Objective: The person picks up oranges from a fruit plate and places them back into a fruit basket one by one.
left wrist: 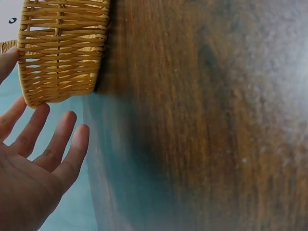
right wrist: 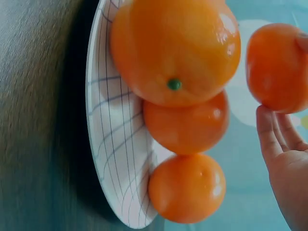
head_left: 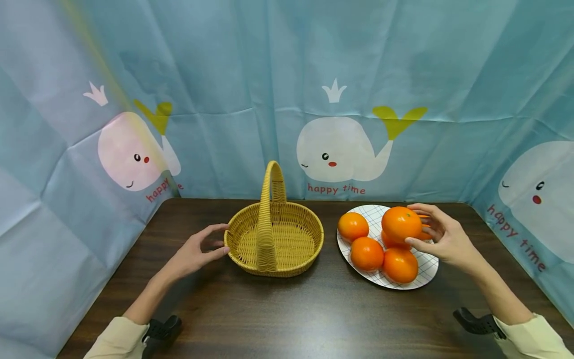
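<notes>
My left hand (head_left: 196, 252) touches the left rim of a yellow wicker basket (head_left: 293, 269), thumb and fingertips at its edge; in the left wrist view the fingers (left wrist: 62, 139) are spread and nearly straight beside the wicker (left wrist: 62, 53). The basket holds nothing and its tall handle stands upright. My right hand (head_left: 448, 240) grips an orange fruit (head_left: 400, 224) between thumb and fingers, above the other oranges on a white checked plate (head_left: 423, 279). In the right wrist view the held orange (right wrist: 276, 67) is apart from those on the plate (right wrist: 103, 144).
Several oranges (head_left: 366, 254) lie on the plate, right of the basket. Behind the dark wooden table (head_left: 287, 319) hangs a light blue curtain (head_left: 215, 60) printed with whales, which also runs along both sides.
</notes>
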The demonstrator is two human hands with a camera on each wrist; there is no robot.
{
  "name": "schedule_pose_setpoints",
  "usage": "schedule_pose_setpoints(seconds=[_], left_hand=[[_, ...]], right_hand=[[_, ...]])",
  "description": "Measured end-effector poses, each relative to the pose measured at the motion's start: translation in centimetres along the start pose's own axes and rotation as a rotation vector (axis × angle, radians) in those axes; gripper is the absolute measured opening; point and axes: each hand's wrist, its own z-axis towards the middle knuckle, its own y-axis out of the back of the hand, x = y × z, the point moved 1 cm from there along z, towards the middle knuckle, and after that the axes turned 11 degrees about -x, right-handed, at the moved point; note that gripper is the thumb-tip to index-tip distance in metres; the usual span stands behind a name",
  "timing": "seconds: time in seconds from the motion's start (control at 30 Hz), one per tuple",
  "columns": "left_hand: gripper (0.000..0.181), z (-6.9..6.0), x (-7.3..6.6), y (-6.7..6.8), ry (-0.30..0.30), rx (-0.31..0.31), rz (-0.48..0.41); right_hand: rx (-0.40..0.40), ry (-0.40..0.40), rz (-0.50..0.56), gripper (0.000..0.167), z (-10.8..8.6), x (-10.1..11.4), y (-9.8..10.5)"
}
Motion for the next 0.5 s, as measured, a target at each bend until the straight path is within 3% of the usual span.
schedule_pose_setpoints(seconds=[0.5], left_hand=[[0.057,0.2,0.7,0.0,0.002,-0.003,0.003]], right_hand=[[0.061,0.0,0.091,0.071,1.8,0.7,-3.3]])
